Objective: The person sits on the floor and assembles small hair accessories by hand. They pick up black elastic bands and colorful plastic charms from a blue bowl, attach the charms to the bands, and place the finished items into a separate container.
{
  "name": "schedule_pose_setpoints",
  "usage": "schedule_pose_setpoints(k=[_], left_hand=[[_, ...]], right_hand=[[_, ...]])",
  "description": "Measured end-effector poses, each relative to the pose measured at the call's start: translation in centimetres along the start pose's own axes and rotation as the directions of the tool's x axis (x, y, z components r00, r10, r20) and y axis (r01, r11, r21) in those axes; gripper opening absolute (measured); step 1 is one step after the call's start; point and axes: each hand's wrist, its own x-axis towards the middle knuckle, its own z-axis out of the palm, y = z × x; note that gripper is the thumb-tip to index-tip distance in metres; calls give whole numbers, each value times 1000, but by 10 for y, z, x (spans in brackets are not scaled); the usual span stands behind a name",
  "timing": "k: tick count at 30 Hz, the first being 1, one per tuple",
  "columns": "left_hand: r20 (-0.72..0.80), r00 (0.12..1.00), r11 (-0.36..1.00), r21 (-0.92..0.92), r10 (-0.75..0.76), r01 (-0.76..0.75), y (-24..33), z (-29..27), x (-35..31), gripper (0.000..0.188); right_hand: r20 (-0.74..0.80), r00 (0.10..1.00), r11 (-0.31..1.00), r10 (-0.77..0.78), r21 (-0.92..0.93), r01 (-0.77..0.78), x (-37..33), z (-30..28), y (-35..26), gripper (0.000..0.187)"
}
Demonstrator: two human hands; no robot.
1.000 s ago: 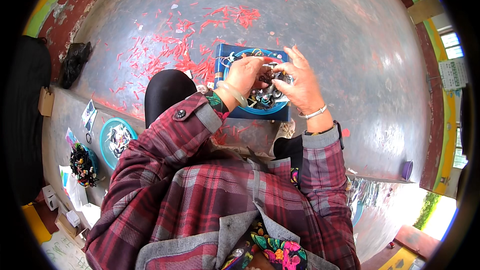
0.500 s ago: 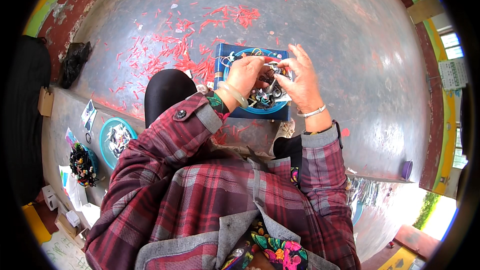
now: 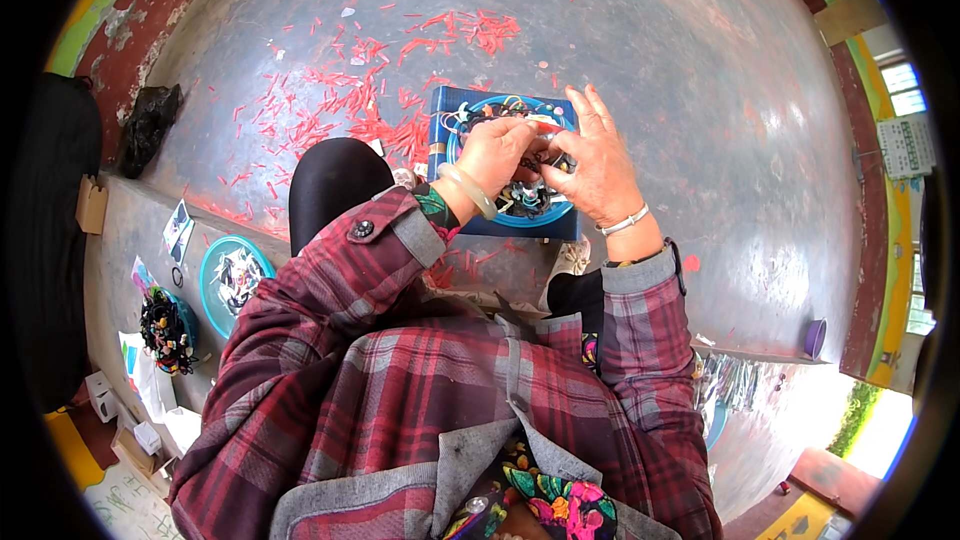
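Both hands meet over a round blue tray point(image 3: 487, 217) filled with dark bands, cords and small pale pieces. My left hand point(image 3: 492, 157) is closed, and a small red strip point(image 3: 547, 127) sticks out from its fingertips. Close beside it, my right hand point(image 3: 602, 172) pinches with thumb and index finger while its other fingers point up. What the right fingertips hold is too small to make out. Under the tray is a dark blue box-like stand point(image 3: 566, 232).
Many red strips point(image 3: 375, 120) lie scattered on the grey floor beyond my knee. At the left are a blue basin point(image 3: 207, 275) of pale pieces and a container of dark bands point(image 3: 165, 330). A black bag point(image 3: 150, 125) and a purple cup point(image 3: 815, 338) stand farther off.
My right hand has moved slightly left and closed in on the left fingertips. Its thumb and index finger have come together. The left hand has barely shifted.
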Motion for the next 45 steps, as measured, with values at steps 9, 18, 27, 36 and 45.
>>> schedule_pose_setpoints(k=[9, 18, 27, 36, 45], left_hand=[[-39, 999, 999, 2, 36, -36, 2, 0, -1, 29], [-71, 997, 1000, 11, -23, 23, 0, 4, -2, 28], [-174, 984, 973, -219, 37, -75, 11, -5, 4, 29], [-141, 989, 942, -322, 52, -95, 11, -1, 0, 28], [27, 999, 979, -202, -16, 21, 21, -2, -1, 21]], right_hand=[[-16, 1000, 1000, 8, -2, -8, 0, 5, 4, 22], [88, 992, 992, -89, 93, 80, -4, 20, 18, 24], [147, 877, 686, 457, 569, -454, 0, 18, 12, 43], [254, 848, 509, 465, 708, -490, 3, 23, 9, 18], [278, 813, 146, 511, 904, -401, 2, 17, 17, 13]])
